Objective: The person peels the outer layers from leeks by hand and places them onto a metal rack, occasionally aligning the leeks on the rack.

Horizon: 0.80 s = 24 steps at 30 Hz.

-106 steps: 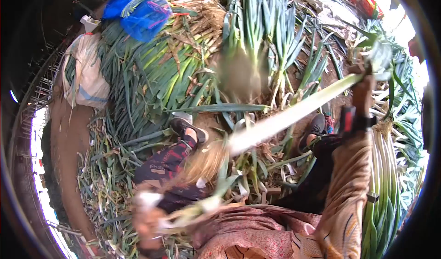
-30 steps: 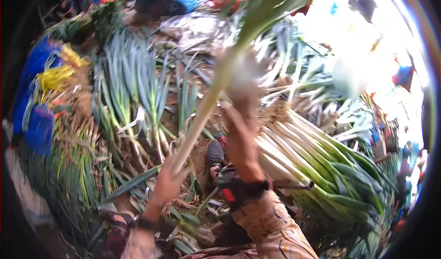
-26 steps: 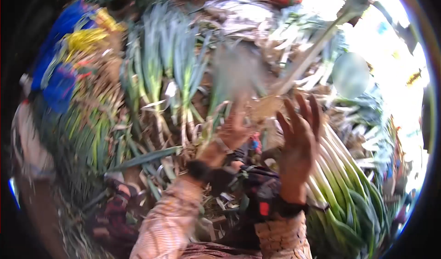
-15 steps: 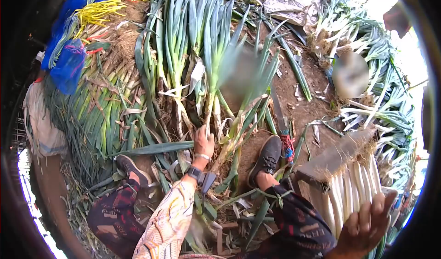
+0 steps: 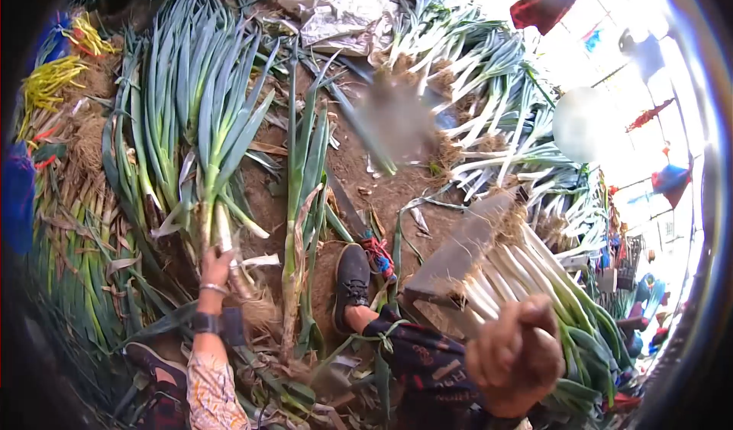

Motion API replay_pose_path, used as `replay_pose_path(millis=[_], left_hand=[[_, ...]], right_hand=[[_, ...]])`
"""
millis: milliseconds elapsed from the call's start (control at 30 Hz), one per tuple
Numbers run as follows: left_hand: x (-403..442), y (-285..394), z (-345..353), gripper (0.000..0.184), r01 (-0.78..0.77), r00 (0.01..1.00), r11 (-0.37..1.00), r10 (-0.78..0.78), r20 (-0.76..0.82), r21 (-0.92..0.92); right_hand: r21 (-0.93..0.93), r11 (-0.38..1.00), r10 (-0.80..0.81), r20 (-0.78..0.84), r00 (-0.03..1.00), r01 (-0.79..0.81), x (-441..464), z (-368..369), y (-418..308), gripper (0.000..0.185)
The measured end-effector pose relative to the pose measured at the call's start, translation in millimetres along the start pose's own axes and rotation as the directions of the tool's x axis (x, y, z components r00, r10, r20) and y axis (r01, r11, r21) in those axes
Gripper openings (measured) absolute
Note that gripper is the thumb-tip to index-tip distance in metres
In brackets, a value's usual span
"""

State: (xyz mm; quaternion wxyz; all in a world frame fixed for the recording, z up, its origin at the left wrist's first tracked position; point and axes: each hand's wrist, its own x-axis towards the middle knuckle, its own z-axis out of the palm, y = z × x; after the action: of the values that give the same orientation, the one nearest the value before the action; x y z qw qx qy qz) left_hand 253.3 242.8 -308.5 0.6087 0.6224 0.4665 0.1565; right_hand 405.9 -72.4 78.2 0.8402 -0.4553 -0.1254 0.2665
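My left hand [image 5: 217, 268], with a watch on its wrist, is closed round the root end of an untrimmed leek [image 5: 205, 228]. More leeks with long green leaves [image 5: 172, 86] lie just beyond it. Another leek with dry outer leaves [image 5: 292, 277] lies to the right of that hand. My right hand [image 5: 519, 357] is raised in front of a row of cleaned white leeks [image 5: 527, 266]. Its fingers are curled in, slightly blurred, and whatever may be inside them is hidden. The cleaned leeks rest with their roots on a slanted board [image 5: 450, 251].
A knife with a cloth-wrapped handle [image 5: 378, 256] lies beside my shoe [image 5: 352, 281]. Unpeeled leeks [image 5: 84, 293] are heaped at left, near yellow ties [image 5: 50, 83]. Cleaned leeks [image 5: 489, 117] line the back right, by a pale sack [image 5: 336, 14]. Leaf scraps litter the soil.
The view has swung right, so the scene sits further left. My right hand's spread fingers have curled in. My left hand remains at the leek's root end.
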Motion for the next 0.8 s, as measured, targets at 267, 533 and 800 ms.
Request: replay_pose_path(millis=[267,533,800], left_hand=[[-70.1,-50.4,-48.6,0.049,0.148,0.989,0.988,-0.149,0.009,0.038],[-236.0,201.8,-139.1,0.013,-0.037,0.988,0.983,0.063,0.14,-0.182],[-382.7,78.4,-83.2,0.02,0.175,0.978,0.975,-0.156,0.14,-0.136]], right_hand=[[0.102,0.967,0.227,0.081,0.971,-0.235,-4.9,26.2,15.4,0.025],[-0.011,0.969,0.242,0.223,0.944,-0.246,-13.0,43.4,53.3,0.025],[-0.16,0.934,0.354,0.272,0.895,-0.32,-16.4,63.9,78.4,0.025]])
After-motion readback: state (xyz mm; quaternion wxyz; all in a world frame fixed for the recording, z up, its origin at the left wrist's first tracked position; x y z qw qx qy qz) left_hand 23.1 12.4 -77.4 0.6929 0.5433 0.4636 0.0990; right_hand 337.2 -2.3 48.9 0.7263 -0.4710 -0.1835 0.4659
